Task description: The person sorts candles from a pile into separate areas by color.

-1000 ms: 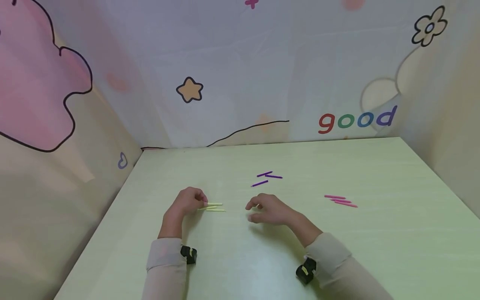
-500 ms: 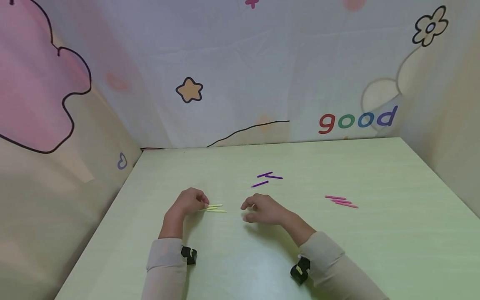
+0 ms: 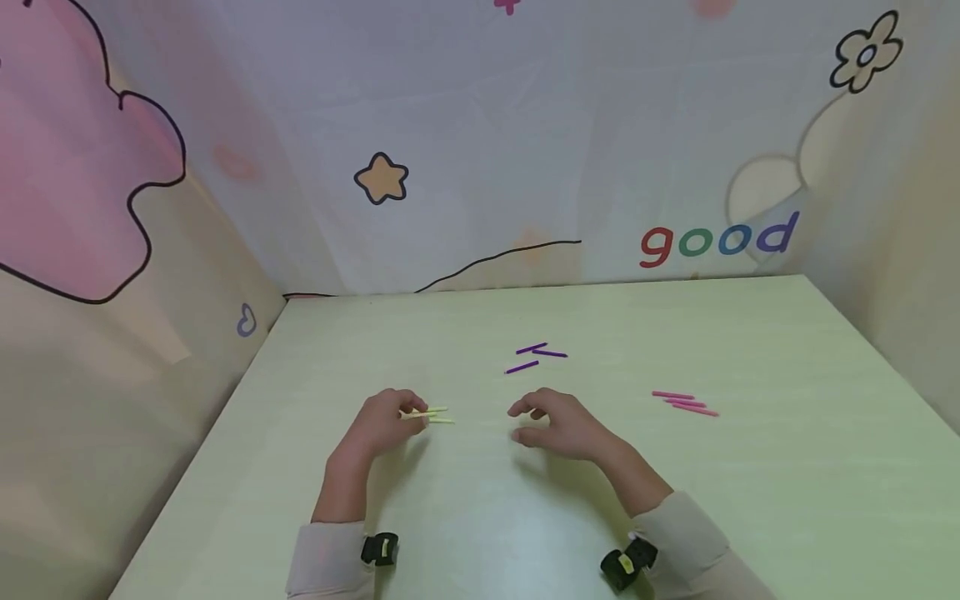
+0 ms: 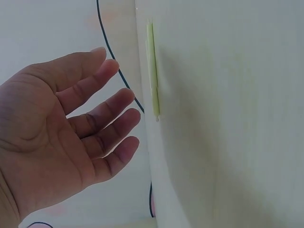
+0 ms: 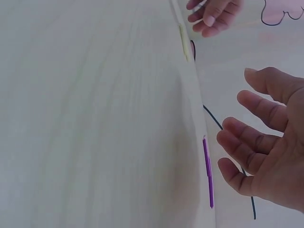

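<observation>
Several thin pale yellow-green sticks [image 3: 441,421] lie together on the table, partly covered by my left hand [image 3: 386,423] in the head view. From the left wrist view, that hand hovers off the tabletop with loosely bent, spread fingers [image 4: 107,104] and nothing between them; the sticks [image 4: 152,71] lie apart from it. My right hand [image 3: 562,425] hangs over the table, thumb and fingers parted, holding nothing. Beyond it are 3 purple sticks [image 3: 522,367], also visible as a purple line [image 5: 208,173] in the right wrist view. To its right lie 3 pink sticks [image 3: 684,402].
The pale green table [image 3: 480,517] meets a printed cloth wall [image 3: 480,167] along its back edge, with more cloth at both sides. Black wrist cameras [image 3: 381,549] sit on both forearms.
My left hand, earlier with its fingertips at the yellow-green sticks, has come back toward me with thumb and fingers parted. The right hand shifted slightly left, then back right. The sticks look unmoved.
</observation>
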`<state>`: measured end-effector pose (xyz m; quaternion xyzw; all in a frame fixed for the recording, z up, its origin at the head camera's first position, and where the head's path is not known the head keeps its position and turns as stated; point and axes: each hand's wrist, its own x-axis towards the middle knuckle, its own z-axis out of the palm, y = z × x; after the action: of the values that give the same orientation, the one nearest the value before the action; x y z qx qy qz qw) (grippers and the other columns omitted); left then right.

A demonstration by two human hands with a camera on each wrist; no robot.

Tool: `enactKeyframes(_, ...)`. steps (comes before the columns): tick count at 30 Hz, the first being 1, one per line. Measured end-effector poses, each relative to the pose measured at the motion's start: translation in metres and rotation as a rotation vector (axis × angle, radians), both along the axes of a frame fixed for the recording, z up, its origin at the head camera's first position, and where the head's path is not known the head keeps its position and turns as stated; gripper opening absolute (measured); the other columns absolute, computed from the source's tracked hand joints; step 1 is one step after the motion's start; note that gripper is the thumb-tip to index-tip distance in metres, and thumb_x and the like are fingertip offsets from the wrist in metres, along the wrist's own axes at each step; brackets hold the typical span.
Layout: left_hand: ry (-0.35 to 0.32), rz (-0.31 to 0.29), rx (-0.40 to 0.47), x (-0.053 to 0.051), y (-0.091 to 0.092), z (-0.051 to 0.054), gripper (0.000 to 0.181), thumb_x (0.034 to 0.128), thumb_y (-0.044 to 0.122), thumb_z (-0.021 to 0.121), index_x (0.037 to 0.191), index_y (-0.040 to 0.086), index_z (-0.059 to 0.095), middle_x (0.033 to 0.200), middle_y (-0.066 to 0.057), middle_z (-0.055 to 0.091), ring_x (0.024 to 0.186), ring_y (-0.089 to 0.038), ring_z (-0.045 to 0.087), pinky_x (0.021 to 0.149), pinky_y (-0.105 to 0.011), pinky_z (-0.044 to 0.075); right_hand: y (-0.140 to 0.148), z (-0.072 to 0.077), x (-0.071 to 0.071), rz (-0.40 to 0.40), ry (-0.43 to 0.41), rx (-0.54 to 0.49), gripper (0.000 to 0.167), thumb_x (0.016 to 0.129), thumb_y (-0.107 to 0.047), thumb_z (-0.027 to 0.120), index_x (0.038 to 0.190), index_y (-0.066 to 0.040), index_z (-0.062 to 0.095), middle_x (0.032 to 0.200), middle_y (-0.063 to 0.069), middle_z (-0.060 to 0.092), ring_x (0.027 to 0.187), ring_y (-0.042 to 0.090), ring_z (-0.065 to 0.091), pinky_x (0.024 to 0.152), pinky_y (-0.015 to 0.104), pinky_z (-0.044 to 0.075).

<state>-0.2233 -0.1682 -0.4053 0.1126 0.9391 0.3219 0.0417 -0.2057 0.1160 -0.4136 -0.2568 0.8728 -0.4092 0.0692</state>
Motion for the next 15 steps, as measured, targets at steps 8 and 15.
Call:
enactKeyframes(8,0.076,-0.028,0.002,0.021,0.011,-0.004,0.015,0.0831,0.010,0.067,0.097,0.006,0.067,0.094,-0.009,0.058,0.087,-0.028,0.054,0.075,-0.042,0.044,0.025,0.003,0.012,-0.120,0.003,-0.027,0.028,0.088,-0.023,0.065,0.109,-0.006,0.063,0.110,0.003,0.059,0.101,0.029,0.055,0.086,0.048,0.042)
enactKeyframes(15,0.189,0.004,-0.043,0.041,0.016,-0.007,0.012,0.0842,0.013,0.066,0.096,0.010,0.067,0.093,-0.006,0.059,0.085,-0.026,0.056,0.070,-0.040,0.044,0.053,0.002,0.026,-0.204,0.065,-0.014,0.024,0.088,-0.020,0.064,0.109,-0.006,0.064,0.109,0.005,0.059,0.101,0.032,0.054,0.083,0.050,0.042)
